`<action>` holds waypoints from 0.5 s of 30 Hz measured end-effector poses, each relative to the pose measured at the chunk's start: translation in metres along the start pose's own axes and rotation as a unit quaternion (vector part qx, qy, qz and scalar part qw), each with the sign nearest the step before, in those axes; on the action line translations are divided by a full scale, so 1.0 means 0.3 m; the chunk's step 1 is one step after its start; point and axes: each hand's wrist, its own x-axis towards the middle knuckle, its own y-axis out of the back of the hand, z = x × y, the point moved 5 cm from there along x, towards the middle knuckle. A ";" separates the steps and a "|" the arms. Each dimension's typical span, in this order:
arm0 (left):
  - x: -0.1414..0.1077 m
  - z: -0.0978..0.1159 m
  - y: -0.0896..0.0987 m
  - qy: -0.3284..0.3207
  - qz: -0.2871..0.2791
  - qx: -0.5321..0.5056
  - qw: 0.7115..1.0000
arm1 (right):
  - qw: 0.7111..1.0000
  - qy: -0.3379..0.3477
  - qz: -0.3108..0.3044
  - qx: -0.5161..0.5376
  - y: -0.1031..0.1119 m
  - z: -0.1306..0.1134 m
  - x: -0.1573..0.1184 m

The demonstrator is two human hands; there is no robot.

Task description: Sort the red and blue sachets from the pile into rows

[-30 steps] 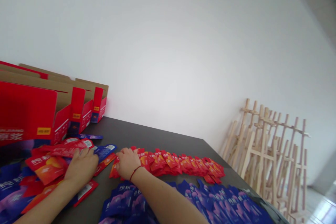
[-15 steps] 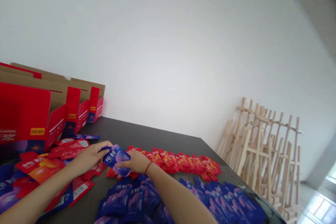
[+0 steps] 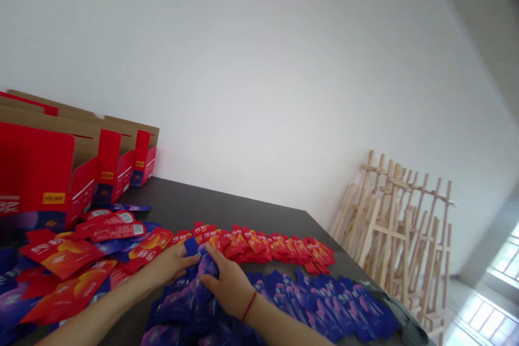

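Note:
Between both hands is a blue packet [image 3: 208,266] with purple shapes, just above the near end of a row of blue packets [image 3: 316,303]. My left hand [image 3: 178,262] pinches its upper left corner. My right hand [image 3: 230,281], with a red cord at the wrist, grips the right side with thumb and fingers. Behind the hands, overlapping red packets [image 3: 259,246] lie in a row across the dark table [image 3: 227,206]. To the left, a loose heap mixes red packets [image 3: 65,257] with blue ones, partly under my left forearm.
Open red cardboard boxes [image 3: 34,165] stand at the table's left, against the white wall. Wooden easels [image 3: 397,232] lean beyond the table's right edge. A dark plastic sheet or bag [image 3: 405,316] lies at the near right edge.
Both hands have moved right and down with the blue packet, from beside the red row to over the blue packets. The packet has turned more upright and appears bent.

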 end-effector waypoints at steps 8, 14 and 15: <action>-0.110 0.050 -0.053 -0.083 -0.065 0.213 0.971 | 0.996 -0.072 -0.028 -0.049 0.022 0.089 -0.148; -0.291 0.128 -0.112 -0.079 -0.111 0.322 0.937 | 0.988 -0.054 -0.050 -0.133 0.055 0.080 -0.187; -0.316 0.132 -0.120 -0.059 -0.110 0.335 0.934 | 0.986 -0.055 -0.039 -0.152 0.071 0.089 -0.174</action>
